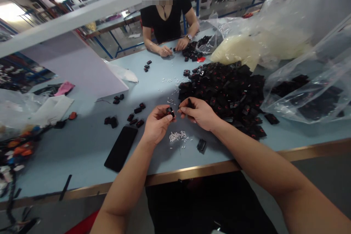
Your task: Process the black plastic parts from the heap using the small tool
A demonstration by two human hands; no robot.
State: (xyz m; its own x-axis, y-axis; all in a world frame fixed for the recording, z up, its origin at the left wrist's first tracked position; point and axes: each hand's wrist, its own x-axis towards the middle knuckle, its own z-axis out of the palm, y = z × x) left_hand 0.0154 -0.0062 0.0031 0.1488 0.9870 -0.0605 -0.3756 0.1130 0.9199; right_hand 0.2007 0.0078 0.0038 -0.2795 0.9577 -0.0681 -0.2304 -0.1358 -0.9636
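My left hand (157, 124) is closed around a small black plastic connector housing (170, 112) with a reddish part, held above the table between thumb and fingers. Close by on its right, my right hand (199, 114) is pinched shut. A slim dark piece (189, 102) shows between its fingers, too small to name. Below both hands lies a little heap of tiny white pins (177, 136). A single dark connector (201, 145) rests to the right of that heap. The large pile of black connectors (219, 84) spreads just beyond my right hand.
A black phone (121, 148) and several loose connectors (135, 116) lie left of my hands. Clear plastic bags (309, 95) stand on the right. A white panel (90, 67) rises at the back left. Across the table (90, 157), a co-worker (170, 22) handles small black parts.
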